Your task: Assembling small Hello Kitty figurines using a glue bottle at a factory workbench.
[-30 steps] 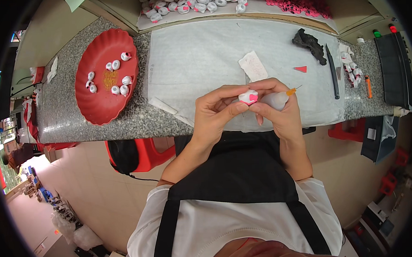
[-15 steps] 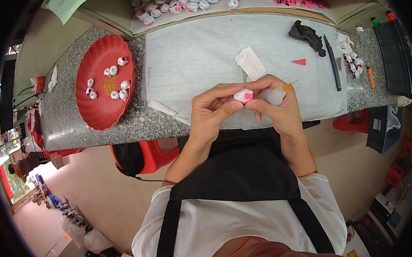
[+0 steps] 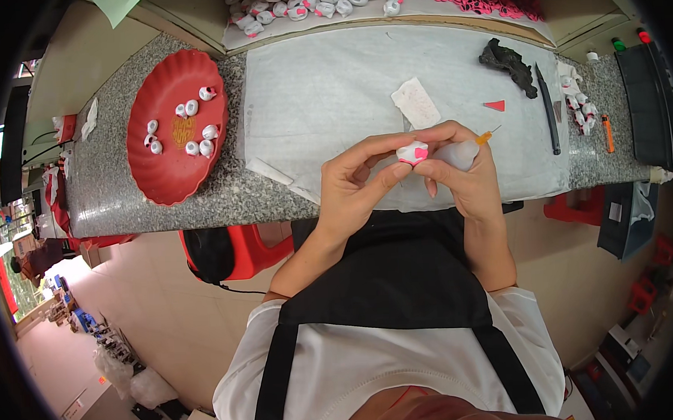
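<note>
So the small rounded white piece with the bright pink patch (can't tell what it's made of) is sitting right between the fingertips, just above the near part of the thin white paper sheet. The left hand is pinching its left side between thumb and fingers, while the right hand is clamping the other side and also cradling a cloudy plastic squeeze bottle with an orange needle tip, which is pointing far right, away from the piece. Not much is changing from half a second ago: the piece is looking slightly re-tilted, its pink lower edge showing more, so I'm guessing it's still being worked by fingers, not bottle. Farther out, a creased white paper slip is lying beyond the hands, a flat red wedge is resting to the right, and a scalloped red oval plate is holding similar little white pieces over left.
</note>
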A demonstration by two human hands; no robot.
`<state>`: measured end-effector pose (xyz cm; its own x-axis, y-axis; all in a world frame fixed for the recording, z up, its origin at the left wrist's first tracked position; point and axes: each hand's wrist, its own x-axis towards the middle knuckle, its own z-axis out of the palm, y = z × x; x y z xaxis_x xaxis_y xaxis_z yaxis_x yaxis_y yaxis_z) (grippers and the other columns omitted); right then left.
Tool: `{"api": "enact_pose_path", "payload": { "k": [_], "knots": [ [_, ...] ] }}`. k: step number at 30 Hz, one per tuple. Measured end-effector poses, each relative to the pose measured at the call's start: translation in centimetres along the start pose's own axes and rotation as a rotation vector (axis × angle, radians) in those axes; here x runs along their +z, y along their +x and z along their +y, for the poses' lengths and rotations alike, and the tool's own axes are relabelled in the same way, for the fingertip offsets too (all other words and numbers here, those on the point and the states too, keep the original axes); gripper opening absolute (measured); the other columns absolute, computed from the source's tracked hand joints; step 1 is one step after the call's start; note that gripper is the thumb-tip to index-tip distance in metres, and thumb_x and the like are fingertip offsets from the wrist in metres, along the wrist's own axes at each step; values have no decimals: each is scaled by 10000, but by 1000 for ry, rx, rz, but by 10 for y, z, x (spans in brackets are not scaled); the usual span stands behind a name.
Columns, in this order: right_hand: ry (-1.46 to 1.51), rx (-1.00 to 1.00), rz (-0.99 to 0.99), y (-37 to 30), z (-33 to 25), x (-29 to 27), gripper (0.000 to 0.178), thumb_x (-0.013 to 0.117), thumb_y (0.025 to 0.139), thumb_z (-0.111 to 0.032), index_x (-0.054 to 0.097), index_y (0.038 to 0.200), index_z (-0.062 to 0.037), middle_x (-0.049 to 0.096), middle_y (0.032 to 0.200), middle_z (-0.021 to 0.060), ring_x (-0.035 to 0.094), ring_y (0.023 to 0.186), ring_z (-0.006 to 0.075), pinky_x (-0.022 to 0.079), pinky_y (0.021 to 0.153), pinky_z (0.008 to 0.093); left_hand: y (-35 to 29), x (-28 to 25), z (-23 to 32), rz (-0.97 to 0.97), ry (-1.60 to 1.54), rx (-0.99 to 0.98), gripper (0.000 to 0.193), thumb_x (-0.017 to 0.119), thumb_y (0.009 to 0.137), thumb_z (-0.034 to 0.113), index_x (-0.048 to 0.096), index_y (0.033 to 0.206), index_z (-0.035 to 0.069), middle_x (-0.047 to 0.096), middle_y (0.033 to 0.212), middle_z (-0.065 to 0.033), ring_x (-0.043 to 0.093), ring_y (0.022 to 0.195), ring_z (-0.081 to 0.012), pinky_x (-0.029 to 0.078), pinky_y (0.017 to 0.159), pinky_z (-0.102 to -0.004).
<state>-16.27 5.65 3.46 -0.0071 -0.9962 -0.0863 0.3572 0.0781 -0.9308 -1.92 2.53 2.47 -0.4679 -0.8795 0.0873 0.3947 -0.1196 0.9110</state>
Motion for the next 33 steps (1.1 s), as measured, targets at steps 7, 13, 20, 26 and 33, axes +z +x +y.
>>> {"api": "enact_pose_path", "payload": {
  "k": [7, 13, 20, 26, 33],
  "knots": [
    [-84, 60, -58, 4, 1, 1, 240, 604, 666, -47, 538, 891, 5, 536, 709, 42, 462, 549, 64, 360, 399, 175, -8, -6, -10, 112, 39, 27, 248, 499, 712, -62, 492, 960, -56, 520, 952, -140, 502, 883, -183, 381, 794, -284],
    [-16, -8, -77, 3, -7, 5, 229, 589, 694, -64, 528, 906, -1, 528, 708, 27, 452, 537, 53, 351, 397, 170, -4, 0, -4, 130, 42, 79, 255, 498, 703, -66, 485, 957, -55, 534, 918, -131, 516, 849, -166, 388, 773, -267],
    [-1, -35, -90, -1, -6, 3, 227, 586, 698, -67, 525, 906, -1, 548, 737, 37, 449, 541, 47, 349, 398, 168, -5, 4, -4, 134, 38, 93, 253, 491, 701, -76, 482, 954, -57, 538, 906, -129, 519, 837, -159, 389, 764, -256],
    [25, -33, -90, -4, -2, 5, 216, 583, 701, -66, 529, 899, 2, 547, 729, 34, 453, 539, 45, 351, 400, 167, -10, 6, 0, 149, 75, 88, 253, 498, 702, -71, 487, 954, -56, 535, 911, -130, 517, 848, -168, 386, 776, -264],
    [13, -25, 31, -5, -7, 1, 211, 582, 657, -14, 527, 859, 15, 531, 730, 56, 476, 576, 67, 362, 392, 169, -2, 11, -1, 79, 20, 38, 254, 517, 709, -65, 499, 962, -49, 518, 956, -123, 486, 915, -173, 374, 810, -272]
  ]
}}
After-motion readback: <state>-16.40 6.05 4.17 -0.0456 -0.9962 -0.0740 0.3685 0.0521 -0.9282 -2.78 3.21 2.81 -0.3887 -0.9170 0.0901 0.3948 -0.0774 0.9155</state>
